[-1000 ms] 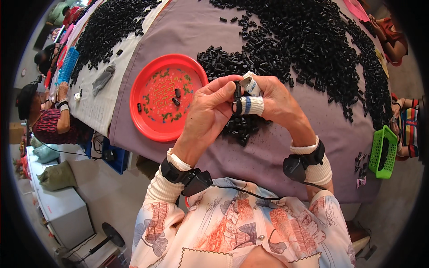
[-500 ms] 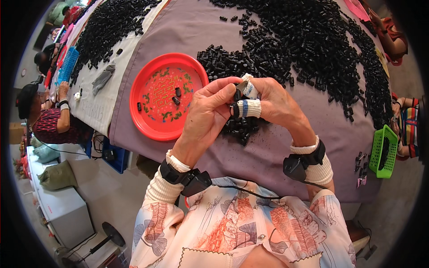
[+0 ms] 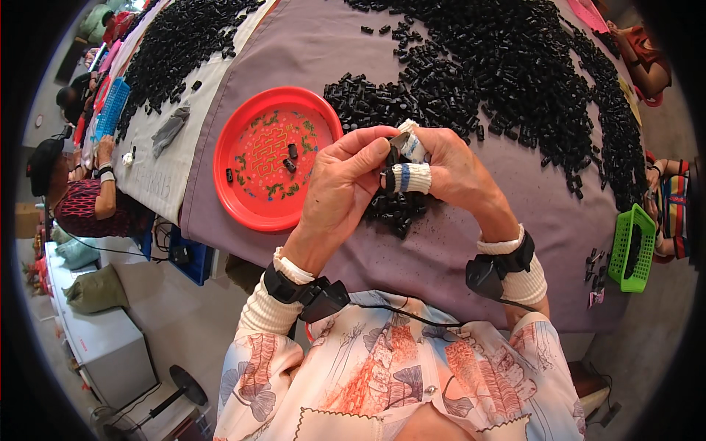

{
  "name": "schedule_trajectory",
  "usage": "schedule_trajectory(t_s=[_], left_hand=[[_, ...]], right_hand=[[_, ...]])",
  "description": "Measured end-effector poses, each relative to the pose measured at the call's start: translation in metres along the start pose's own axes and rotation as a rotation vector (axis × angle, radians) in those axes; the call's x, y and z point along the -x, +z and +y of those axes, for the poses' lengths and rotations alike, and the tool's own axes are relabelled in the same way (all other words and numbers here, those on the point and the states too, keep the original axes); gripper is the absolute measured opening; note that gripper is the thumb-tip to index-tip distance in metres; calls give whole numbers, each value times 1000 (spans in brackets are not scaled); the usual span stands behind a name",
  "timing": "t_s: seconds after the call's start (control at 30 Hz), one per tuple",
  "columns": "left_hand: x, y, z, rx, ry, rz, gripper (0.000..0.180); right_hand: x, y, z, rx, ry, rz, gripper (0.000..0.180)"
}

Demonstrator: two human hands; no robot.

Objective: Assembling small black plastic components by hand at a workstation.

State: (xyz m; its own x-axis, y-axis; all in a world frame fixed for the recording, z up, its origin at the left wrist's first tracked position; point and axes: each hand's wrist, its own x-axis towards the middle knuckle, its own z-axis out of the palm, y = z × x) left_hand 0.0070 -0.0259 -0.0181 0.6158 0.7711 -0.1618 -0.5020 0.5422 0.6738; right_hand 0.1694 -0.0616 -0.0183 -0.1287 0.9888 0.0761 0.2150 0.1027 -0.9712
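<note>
While both hands, left hand (image 3: 346,184) and right hand (image 3: 448,173), pinch one small black part (image 3: 392,156) (fingers closed), we keep it steady over the surface (image 3: 456,242).

Packages: one brown cardboard box (image 3: 28,219) stands on the floor at the far left edge of the view, partly cut off, behind a seated person. Several filled sacks (image 3: 94,289), olive-green and pale green, lie on the floor at lower left, beside a white cabinet. No labels, signs or screens can be made out anywhere in the view.
</note>
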Motion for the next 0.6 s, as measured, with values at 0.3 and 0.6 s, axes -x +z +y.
schedule_trajectory(t_s=[0.3, 0.6], left_hand=[[1, 0, -1, -12, -10, 26, 19], [0, 0, -2, -39, 11, 12, 19]], right_hand=[[0, 0, 5, 50, 30, -21, 36], [2, 0, 2, 51, 17, -29, 32]])
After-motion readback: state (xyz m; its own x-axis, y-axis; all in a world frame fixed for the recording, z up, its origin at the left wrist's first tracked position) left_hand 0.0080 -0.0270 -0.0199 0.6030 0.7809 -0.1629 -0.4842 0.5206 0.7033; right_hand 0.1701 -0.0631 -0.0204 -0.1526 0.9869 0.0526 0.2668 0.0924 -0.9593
